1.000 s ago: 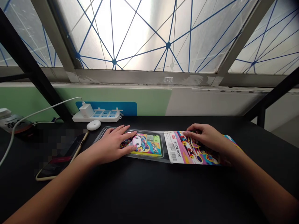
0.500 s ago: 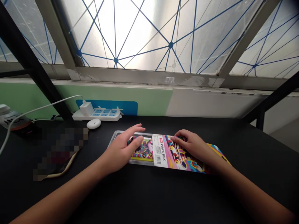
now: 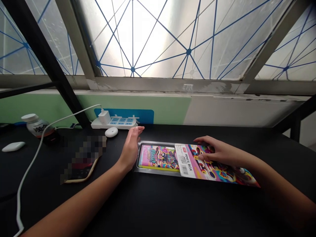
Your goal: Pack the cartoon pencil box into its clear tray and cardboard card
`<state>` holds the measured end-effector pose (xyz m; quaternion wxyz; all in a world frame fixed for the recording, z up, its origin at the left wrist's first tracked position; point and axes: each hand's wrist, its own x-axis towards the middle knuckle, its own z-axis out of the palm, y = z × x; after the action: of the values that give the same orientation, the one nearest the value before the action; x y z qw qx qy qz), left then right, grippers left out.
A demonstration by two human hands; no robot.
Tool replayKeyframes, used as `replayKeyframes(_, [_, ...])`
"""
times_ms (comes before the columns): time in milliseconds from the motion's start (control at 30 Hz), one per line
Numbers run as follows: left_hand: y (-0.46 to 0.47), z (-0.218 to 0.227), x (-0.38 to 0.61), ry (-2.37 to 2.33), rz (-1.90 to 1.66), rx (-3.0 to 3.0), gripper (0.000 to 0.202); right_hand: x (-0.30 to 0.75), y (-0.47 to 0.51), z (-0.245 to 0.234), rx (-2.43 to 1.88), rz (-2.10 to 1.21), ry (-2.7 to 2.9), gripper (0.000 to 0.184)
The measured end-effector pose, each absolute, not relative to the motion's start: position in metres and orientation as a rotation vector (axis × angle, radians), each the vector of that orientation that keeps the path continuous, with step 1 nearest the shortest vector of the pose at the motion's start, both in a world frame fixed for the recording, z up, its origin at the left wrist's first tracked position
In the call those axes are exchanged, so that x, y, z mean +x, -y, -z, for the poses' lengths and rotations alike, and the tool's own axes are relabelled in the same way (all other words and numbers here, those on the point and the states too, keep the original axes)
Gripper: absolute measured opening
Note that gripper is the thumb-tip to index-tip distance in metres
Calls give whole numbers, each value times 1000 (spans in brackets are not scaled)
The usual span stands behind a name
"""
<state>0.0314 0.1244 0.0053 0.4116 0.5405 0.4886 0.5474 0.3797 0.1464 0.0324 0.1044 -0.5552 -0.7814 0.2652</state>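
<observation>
The pencil box (image 3: 158,157) lay flat on the black desk (image 3: 158,205), seated in a clear plastic tray (image 3: 136,167) with a raised rim. Its lid was crowded with pink, blue and yellow cartoon shapes and bubbly lettering, too small to read, above a yellow lower edge. A glossy printed card (image 3: 209,168) in the same loud colours overlapped the right end of the tray and ran off to the right at a slight slant, its far corner on the desk. Near the tray end of the card, a white label (image 3: 184,158) read PENCIL BOX in black capitals beside a small red logo, with a barcode (image 3: 185,170) below; the finer print was unreadable. The right hand (image 3: 217,153) rested on the card, its fingers (image 3: 206,148) together and lightly curved, with no pinch or clamp showing. The left hand (image 3: 130,149) stood open on its edge, fingers together, just beside the tray's left end and not on the box. Beyond it were a power strip (image 3: 113,123), a charger (image 3: 104,117) and a white oval case (image 3: 111,132); farther left stood a bottle (image 3: 37,125) whose dark label characters could not be read
</observation>
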Motion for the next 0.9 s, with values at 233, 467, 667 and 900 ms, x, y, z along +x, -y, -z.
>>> replayKeyframes(233, [-133, -12, 16, -1388, -1298, 1598, 62, 306, -171, -51, -1494, -787, 2533, 77])
replayKeyframes(467, [-125, -18, 7, -1441, -954, 2062, 42, 289, -172, -46, -1551, -705, 2504, 71])
replayKeyframes(667, [-106, -24, 20, -1285, -423, 2491, 72, 305, -157, -27, -1674, -477, 2369, 59])
replayKeyframes(900, [-114, -19, 16, -1236, -287, 2479, 69, 337, -152, -20, -1726, -551, 2292, 51])
